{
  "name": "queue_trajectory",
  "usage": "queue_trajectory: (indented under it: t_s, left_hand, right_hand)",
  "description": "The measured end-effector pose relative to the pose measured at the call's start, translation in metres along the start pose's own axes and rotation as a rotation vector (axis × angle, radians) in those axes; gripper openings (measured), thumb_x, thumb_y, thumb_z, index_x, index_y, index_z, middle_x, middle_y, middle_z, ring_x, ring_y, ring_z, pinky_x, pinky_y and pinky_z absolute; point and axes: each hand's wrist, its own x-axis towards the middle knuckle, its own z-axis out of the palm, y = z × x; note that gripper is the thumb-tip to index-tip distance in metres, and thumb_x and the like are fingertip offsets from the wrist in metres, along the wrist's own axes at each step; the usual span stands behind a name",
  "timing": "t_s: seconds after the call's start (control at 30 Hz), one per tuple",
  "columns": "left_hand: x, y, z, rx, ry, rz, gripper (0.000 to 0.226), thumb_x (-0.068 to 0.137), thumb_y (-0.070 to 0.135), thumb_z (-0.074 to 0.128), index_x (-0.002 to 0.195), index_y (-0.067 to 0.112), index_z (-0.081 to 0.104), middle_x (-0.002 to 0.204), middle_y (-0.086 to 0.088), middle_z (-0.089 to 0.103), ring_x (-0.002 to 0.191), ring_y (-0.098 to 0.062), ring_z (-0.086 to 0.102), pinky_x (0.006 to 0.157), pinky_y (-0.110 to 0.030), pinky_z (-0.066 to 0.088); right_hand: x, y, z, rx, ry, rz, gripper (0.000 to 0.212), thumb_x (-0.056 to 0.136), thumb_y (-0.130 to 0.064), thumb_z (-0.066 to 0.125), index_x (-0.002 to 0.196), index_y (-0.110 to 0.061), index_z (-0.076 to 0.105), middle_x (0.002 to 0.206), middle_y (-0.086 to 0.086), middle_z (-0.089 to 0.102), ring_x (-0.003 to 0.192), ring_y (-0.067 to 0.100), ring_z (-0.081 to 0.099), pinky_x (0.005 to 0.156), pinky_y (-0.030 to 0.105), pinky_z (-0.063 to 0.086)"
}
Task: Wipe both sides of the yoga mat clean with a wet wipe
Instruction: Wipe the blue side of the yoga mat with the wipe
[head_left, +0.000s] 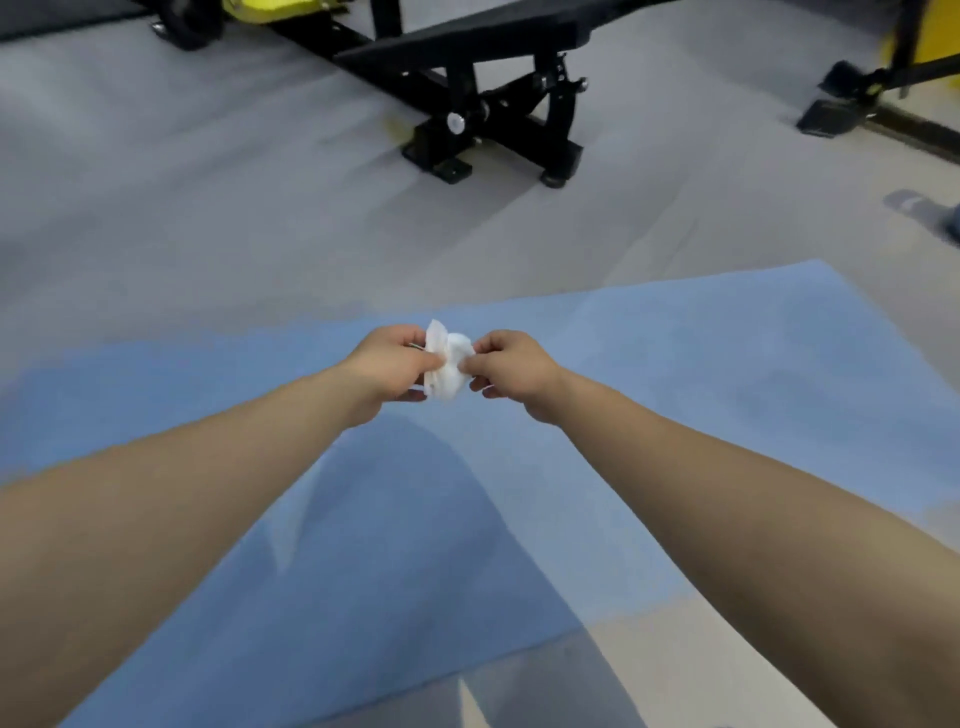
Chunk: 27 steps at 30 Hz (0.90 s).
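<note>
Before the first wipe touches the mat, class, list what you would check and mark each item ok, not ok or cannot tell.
1. Wet wipe in hand: ok, left hand and right hand both pinch it.
2. Wipe opened out: not ok, bunched.
3. Yoga mat flat on floor: ok where visible.
4. Wipe touching mat: not ok, held above.
5. Wipe damp: cannot tell.
6. Black bench frame off the mat: ok.

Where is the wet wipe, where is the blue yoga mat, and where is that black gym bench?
wet wipe (451, 366), head view, on its crumpled white middle.
yoga mat (701, 374), head view, on bare blue surface, right side.
gym bench (467, 41), head view, on its black pad.
</note>
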Motion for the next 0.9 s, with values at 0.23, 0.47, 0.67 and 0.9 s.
queue_trajectory:
  t_s: [0.23,0.47,0.67,0.9]
  left_hand:
    - [-0.001,-0.003,0.088,-0.023,0.284,-0.037,0.019,0.093,0.02,0.07,0.11,0.011,0.066,0.104,-0.007,0.075,0.094,-0.022,0.072,0.082,-0.035,0.059]
    - [-0.009,0.02,0.137,0.045,0.481,-0.165,0.022,0.095,0.019,0.062,0.115,0.01,0.056,0.116,-0.008,0.066,0.105,-0.027,0.067,0.089,-0.044,0.059]
    - [0.002,0.028,0.134,0.065,0.444,-0.126,0.015,0.095,0.01,0.06,0.109,0.007,0.057,0.115,-0.013,0.067,0.103,-0.028,0.069,0.082,-0.042,0.062]
    - [0.02,-0.006,0.153,-0.179,0.209,-0.032,0.021,0.095,0.007,0.066,0.113,0.004,0.057,0.107,-0.01,0.074,0.093,-0.021,0.074,0.073,-0.032,0.06]
  right_hand:
    - [0.025,0.038,-0.058,0.034,-0.2,-0.155,0.014,0.079,-0.015,0.07,0.079,-0.015,0.056,0.086,0.004,0.061,0.081,0.018,0.059,0.082,0.04,0.055]
    - [0.021,0.069,-0.087,0.255,-0.288,-0.13,0.017,0.078,-0.019,0.075,0.082,-0.018,0.058,0.088,0.003,0.067,0.079,0.016,0.064,0.072,0.031,0.049]
    - [0.017,0.075,-0.092,0.375,-0.299,-0.09,0.029,0.087,-0.033,0.071,0.106,-0.016,0.057,0.098,0.003,0.07,0.075,0.014,0.066,0.077,0.032,0.051]
    - [0.015,0.085,-0.115,0.232,-0.279,-0.049,0.021,0.093,-0.024,0.064,0.113,-0.018,0.066,0.102,0.0,0.074,0.085,0.01,0.068,0.078,0.025,0.048]
